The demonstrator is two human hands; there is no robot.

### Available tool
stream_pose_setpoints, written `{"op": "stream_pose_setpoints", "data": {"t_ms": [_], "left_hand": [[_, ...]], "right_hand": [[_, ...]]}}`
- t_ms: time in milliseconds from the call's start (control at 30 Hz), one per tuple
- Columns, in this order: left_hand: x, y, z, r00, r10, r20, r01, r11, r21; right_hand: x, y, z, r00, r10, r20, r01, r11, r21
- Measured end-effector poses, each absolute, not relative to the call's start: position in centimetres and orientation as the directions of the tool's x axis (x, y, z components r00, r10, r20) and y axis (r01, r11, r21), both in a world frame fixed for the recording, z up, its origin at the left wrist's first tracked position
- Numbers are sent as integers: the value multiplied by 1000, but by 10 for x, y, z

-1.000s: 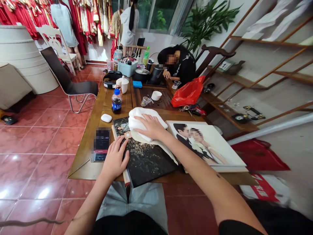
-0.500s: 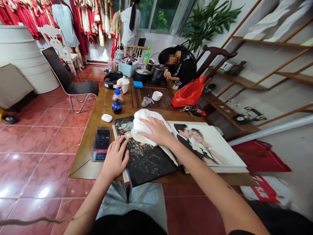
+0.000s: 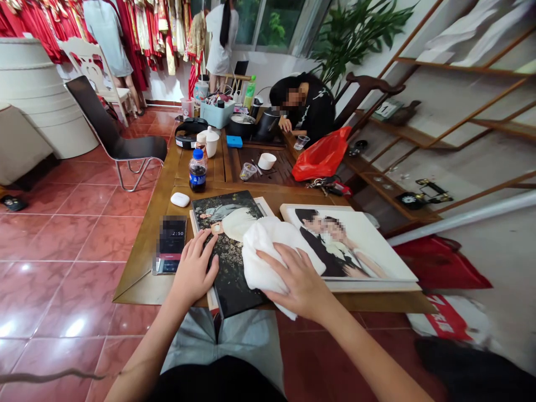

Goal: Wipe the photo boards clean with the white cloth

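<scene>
Under my right hand (image 3: 299, 276) is a bunched white cloth (image 3: 266, 254), gripped between thumb and fingers. It lies over the near right part of a dark photo panel (image 3: 234, 279), which shows a figure in a pale dress. My left hand (image 3: 196, 265) rests flat on the panel's left edge, fingers spread. A second photo panel (image 3: 377, 245), with a couple in dark and white clothes, lies to the right, partly behind the cloth. Left of my left hand is a phone (image 3: 171, 245) with its screen lit.
A white earbud case (image 3: 180, 199) and a cola bottle (image 3: 197, 170) stand at the table's left side. Farther back are a white cup (image 3: 267, 161), a red plastic bag (image 3: 322, 153) and a blue basket (image 3: 216, 111). A person in black (image 3: 314, 106) leans on the table's far right.
My right hand has drawn the white cloth toward me and to the right across the dark panel, uncovering its upper part. My left hand stays in about the same place.
</scene>
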State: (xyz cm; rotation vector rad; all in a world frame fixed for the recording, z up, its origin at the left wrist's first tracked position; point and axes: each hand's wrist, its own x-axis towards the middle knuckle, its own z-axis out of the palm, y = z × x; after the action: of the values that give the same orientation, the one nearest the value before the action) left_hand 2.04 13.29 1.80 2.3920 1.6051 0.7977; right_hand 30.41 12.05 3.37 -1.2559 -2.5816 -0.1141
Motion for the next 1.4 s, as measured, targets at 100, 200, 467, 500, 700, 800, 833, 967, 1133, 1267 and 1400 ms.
{"op": "stream_pose_setpoints", "data": {"t_ms": [100,200,467,500,700,800,833,967,1133,1267,1400], "left_hand": [[20,133,18,284,892,351,812,-419,407],[20,134,17,288,890,353,810,-423,405],[20,133,14,288,896,339,804,-418,423],[20,133,14,287,896,340,802,-419,426],[19,133,14,289,895,339,796,-422,435],[19,134,13,295,895,334,799,-422,428],[19,134,13,296,895,333,800,-423,425],[19,134,13,290,897,332,806,-417,421],[19,134,14,288,900,328,804,-413,428],[20,135,13,285,899,332,798,-415,438],[20,134,12,282,902,327,801,-409,437]], "right_hand": [[298,108,33,-629,729,268,751,659,-30],[290,107,35,-654,716,243,731,681,-39],[271,138,45,-636,746,198,745,660,-95],[268,144,47,-633,750,191,748,656,-101],[248,179,52,-613,771,173,769,633,-92],[238,200,54,-609,778,157,777,625,-82],[234,207,54,-606,781,151,779,621,-83],[220,236,57,-594,789,153,785,611,-103],[199,267,57,-578,798,172,792,599,-119],[182,280,56,-568,803,181,796,592,-127],[173,282,57,-600,780,175,771,623,-131]]}}
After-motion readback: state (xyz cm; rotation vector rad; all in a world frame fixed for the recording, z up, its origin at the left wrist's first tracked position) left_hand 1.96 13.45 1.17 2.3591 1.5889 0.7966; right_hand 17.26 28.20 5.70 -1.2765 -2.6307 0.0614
